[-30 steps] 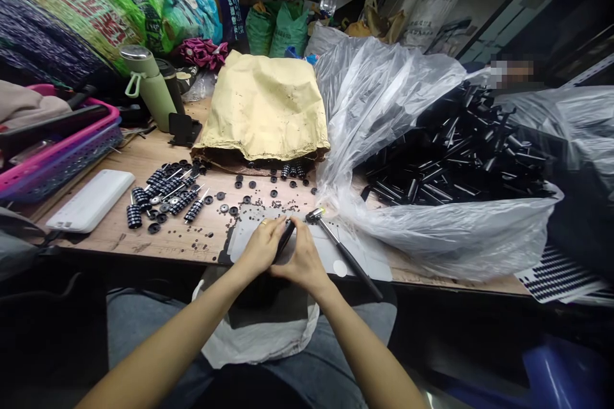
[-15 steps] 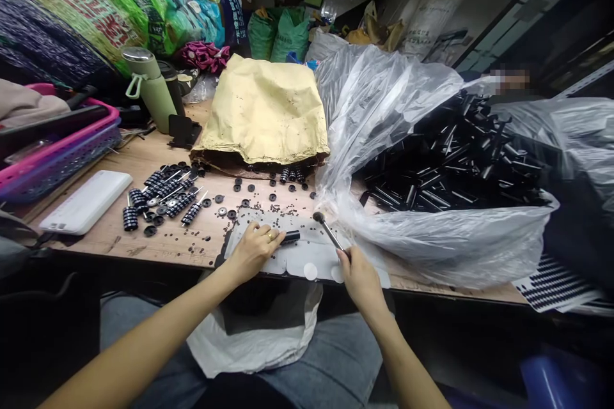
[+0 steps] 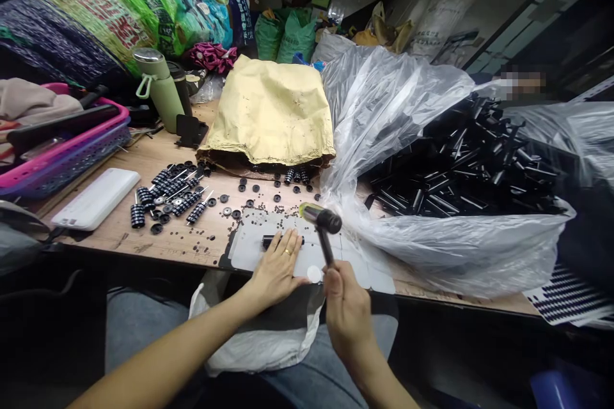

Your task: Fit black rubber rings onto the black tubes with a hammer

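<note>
My left hand [image 3: 278,265] lies flat, fingers stretched out, over a short black tube [image 3: 268,241] on a pale plastic mat [image 3: 252,220] at the table's front. Both ends of the tube show beside the fingers; its middle is hidden. A small mallet [image 3: 326,246] with a dark handle is raised above the mat, and my right hand [image 3: 348,307] is closed around its handle. One face of the mallet's head is black, the other yellowish. A white round disc [image 3: 314,273] sits on the mat between my hands.
Black ribbed rollers [image 3: 165,188] with pale pins lie at the left, with small black caps and rings scattered nearby. A yellow paper sack [image 3: 273,108] stands behind. To the right, a clear plastic bag [image 3: 460,249] holds many black tubes. A white power bank [image 3: 96,198] lies left.
My left hand has opened out flat over the tube, shifting right. My right hand has lifted the mallet up from near the mat, its head now turned sideways.
</note>
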A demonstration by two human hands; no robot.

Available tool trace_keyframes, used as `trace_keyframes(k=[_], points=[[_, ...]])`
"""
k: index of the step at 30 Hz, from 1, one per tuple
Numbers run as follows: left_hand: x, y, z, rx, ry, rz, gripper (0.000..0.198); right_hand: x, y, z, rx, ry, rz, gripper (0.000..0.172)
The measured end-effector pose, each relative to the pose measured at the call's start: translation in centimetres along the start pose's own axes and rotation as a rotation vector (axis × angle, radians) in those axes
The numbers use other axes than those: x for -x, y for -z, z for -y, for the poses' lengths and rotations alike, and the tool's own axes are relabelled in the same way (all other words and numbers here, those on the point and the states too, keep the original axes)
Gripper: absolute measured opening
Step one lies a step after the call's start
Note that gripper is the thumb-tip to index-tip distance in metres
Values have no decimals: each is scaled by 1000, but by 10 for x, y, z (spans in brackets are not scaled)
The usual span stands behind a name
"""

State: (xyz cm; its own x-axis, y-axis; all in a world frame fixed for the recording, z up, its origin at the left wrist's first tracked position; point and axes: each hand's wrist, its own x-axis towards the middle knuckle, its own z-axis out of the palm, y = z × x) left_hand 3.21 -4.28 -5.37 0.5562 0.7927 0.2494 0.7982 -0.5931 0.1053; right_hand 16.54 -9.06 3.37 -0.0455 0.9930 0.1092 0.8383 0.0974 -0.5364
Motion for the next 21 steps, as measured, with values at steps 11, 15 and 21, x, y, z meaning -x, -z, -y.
trace_keyframes(k=[11,15,21], points=[[-12,18,4,234,106,75,31,-20,-14,-10,223,-65,130,39],[-10,45,21,451,73,133,26,-32,-11,-44,385,-158,96,36],[-62,77,166,22,773,-269,47,-40,-27,-85,538,-71,-64,29]])
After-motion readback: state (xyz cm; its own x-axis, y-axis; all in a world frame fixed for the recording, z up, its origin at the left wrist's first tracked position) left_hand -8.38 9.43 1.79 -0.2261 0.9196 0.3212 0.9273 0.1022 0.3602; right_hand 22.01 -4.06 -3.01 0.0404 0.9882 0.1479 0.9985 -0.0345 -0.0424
